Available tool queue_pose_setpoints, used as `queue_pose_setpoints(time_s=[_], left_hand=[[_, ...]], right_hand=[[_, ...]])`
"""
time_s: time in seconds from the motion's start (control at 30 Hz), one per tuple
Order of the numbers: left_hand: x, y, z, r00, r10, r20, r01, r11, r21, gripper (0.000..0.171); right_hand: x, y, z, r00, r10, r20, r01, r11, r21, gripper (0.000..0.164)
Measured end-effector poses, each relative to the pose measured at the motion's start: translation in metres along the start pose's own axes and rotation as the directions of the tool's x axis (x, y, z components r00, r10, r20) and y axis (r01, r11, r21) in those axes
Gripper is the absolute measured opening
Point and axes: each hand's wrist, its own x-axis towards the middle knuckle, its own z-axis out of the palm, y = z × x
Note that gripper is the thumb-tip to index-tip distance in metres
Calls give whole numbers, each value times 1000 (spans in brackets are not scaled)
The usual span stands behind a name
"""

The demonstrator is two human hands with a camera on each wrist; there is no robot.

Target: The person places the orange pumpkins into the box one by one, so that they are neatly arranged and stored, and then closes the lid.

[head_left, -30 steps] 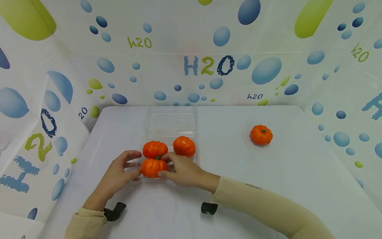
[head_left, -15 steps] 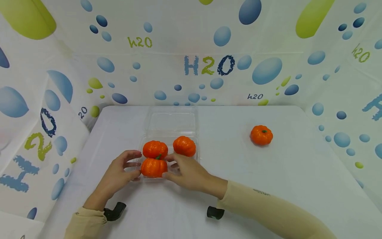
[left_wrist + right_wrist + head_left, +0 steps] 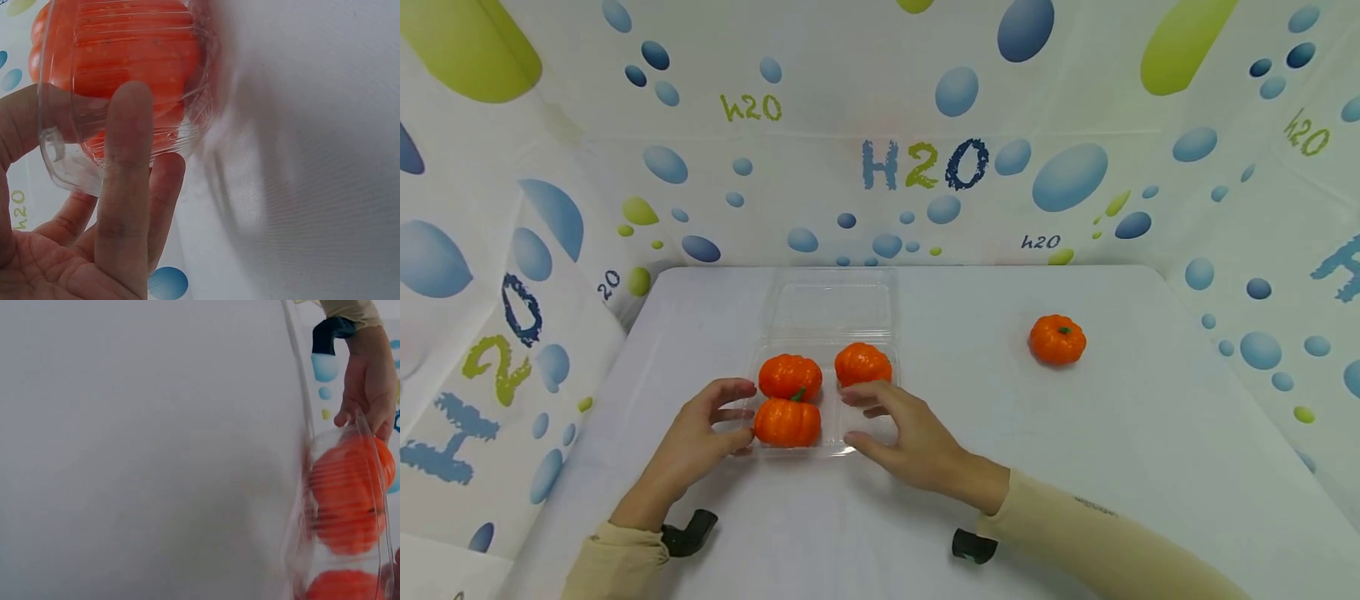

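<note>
A clear plastic clamshell container lies on the table with its lid folded back. Inside, two orange toy pumpkins stand on the left, a rear one and a front one with a green stem; a third pumpkin sits at the rear right. My left hand holds the container's left side; in the left wrist view, fingers touch its outer wall and another digit shows through the plastic. My right hand hovers over the front right part with spread fingers, holding nothing.
Another orange pumpkin stands alone on the white table, to the right of the container. A patterned cloth with drops and lettering surrounds the table at the back and sides.
My right hand has let go of the front left pumpkin and drawn back to the right. That pumpkin stays in the container. My left hand has not moved.
</note>
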Motion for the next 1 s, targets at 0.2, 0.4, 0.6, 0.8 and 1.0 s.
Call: queue_pose_setpoints(time_s=[0.2,0.4,0.6,0.8,1.0], left_hand=[[0,-2,0,1000,-5,0,5,1000,2,61],[0,-1,0,1000,-15,0,15,1000,3,61],[0,-2,0,1000,-3,-5,3,1000,-2,60],[0,-2,1,1000,2,-8,-2,1000,4,60],[0,-1,1,1000,5,-11,-5,1000,7,60]], right_hand=[[-9,10,-16,990,-112,-80,97,981,-170,45],[-16,22,-37,979,-151,-137,104,948,-301,54],[-28,34,-62,969,-111,-220,32,943,-332,57],[-42,49,-87,953,-74,-294,-46,923,-382,59],[-56,66,-109,928,-69,-366,-105,895,-434,67]])
